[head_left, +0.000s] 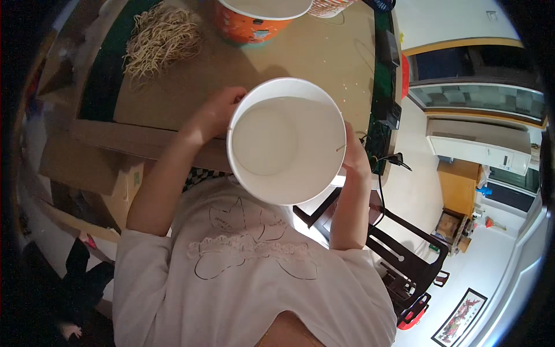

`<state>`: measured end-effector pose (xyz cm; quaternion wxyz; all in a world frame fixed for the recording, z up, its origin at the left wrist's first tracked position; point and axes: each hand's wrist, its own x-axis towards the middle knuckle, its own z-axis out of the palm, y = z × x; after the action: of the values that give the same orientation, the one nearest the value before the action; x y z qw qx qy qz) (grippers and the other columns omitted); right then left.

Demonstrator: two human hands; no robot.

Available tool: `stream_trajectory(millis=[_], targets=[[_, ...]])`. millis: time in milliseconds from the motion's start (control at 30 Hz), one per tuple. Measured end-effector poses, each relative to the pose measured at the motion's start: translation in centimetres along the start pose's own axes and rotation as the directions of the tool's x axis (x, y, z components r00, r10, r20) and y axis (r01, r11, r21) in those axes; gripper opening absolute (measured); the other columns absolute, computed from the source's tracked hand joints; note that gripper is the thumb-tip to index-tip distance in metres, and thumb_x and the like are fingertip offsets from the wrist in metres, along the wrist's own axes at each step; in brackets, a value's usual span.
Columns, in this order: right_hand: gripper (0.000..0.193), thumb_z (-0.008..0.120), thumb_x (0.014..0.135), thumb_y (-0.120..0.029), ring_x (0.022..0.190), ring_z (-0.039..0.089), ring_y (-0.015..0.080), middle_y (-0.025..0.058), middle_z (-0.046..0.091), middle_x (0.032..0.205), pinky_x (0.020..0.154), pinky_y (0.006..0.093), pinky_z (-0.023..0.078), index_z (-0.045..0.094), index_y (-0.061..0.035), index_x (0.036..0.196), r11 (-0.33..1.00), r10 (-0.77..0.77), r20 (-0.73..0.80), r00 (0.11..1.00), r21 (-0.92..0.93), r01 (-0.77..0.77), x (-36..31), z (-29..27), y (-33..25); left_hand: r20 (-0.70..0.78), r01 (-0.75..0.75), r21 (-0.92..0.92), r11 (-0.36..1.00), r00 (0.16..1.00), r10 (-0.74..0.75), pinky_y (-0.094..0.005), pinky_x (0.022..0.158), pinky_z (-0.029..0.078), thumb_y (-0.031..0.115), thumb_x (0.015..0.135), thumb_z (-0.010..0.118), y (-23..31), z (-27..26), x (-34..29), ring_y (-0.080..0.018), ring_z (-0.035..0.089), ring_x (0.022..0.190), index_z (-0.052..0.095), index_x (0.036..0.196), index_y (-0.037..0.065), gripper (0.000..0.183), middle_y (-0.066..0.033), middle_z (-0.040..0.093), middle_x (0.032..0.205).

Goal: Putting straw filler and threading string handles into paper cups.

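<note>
There are two buckets (287,150) (240,24) (one orange), one string tangle (162,43).

Round bucket (289,130), near the centre of the view: white rolled rim (289,83), off-white interior; mouth toward the viewer, tilted, the circular base (265,139) offset toward nine o'clock; thin tan cord (341,148) at the rim's three o'clock.

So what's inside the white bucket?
The white bucket shows only pale walls, a round bottom and a short strand at right; it hides parts of the left hand and right hand.
</note>
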<state>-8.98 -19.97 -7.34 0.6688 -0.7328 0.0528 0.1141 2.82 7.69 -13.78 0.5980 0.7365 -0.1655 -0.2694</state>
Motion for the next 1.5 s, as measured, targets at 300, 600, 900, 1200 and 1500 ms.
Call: stream_trajectory(millis=[300,600,900,1200,1500], targets=[[0.060,0.076,0.080,-0.023,0.104,0.058,0.0149,0.0083,0.063,0.116,0.089,0.0303,0.048,0.052,0.0018,0.129,0.966,0.173,0.193,0.966,0.156,-0.204,0.0,-1.8,0.3,0.095,-0.001,-0.194,0.981,0.995,0.020,-0.0332,0.057,0.051,0.040,0.099,0.042,1.9,0.3,-1.5,-0.0183,0.064,0.057,0.069,0.094,0.001,0.048,-0.0152,0.068,0.071],[0.053,0.070,0.084,-0.012,0.097,0.061,0.0161,0.0082,0.062,0.111,0.080,0.0286,0.050,0.046,-0.0017,0.130,0.989,0.020,0.105,0.994,-0.145,-0.004,0.4,-4.7,-9.0,0.200,-0.311,-0.196,0.930,0.916,0.349,-0.0305,0.089,0.048,0.016,0.094,0.060,7.6,-0.8,-1.8,-0.0156,0.060,0.100,0.052,0.128,0.002,0.037,-0.0109,0.060,0.115],[0.048,0.069,0.082,0.005,0.091,0.057,0.0118,0.0047,0.060,0.105,0.078,0.0236,0.053,0.050,-0.0035,0.126,0.071,-0.952,-0.014,0.306,-0.982,0.175,9.1,-14.1,-26.9,-0.089,-0.039,-0.241,0.970,0.996,0.018,-0.0258,0.078,0.049,0.019,0.093,0.062,7.7,-4.1,-1.8,-0.0082,0.060,0.084,0.065,0.107,0.003,0.022,-0.0021,0.066,0.094],[0.048,0.067,0.084,-0.017,0.102,0.054,0.0352,0.0123,0.058,0.110,0.088,0.0446,0.047,0.052,-0.0172,0.130,-0.224,-0.934,0.234,0.269,-0.972,0.068,25.1,-9.9,-27.9,-0.202,-0.030,-0.263,0.964,0.979,-0.025,-0.0243,0.075,0.048,0.014,0.093,0.061,4.1,-6.2,-1.2,-0.0075,0.058,0.080,0.065,0.107,0.002,0.018,-0.0009,0.065,0.092],[0.040,0.066,0.082,-0.016,0.099,0.058,0.0270,0.0070,0.062,0.111,0.089,0.0404,0.046,0.062,-0.0145,0.122,-0.542,-0.816,0.502,0.286,-0.837,-0.077,27.6,-8.6,-30.8,-0.242,-0.022,-0.244,0.970,0.970,-0.038,-0.0227,0.071,0.048,0.011,0.093,0.060,4.7,-7.4,-0.8,-0.0066,0.059,0.079,0.065,0.104,0.001,0.015,-0.0011,0.065,0.089]])
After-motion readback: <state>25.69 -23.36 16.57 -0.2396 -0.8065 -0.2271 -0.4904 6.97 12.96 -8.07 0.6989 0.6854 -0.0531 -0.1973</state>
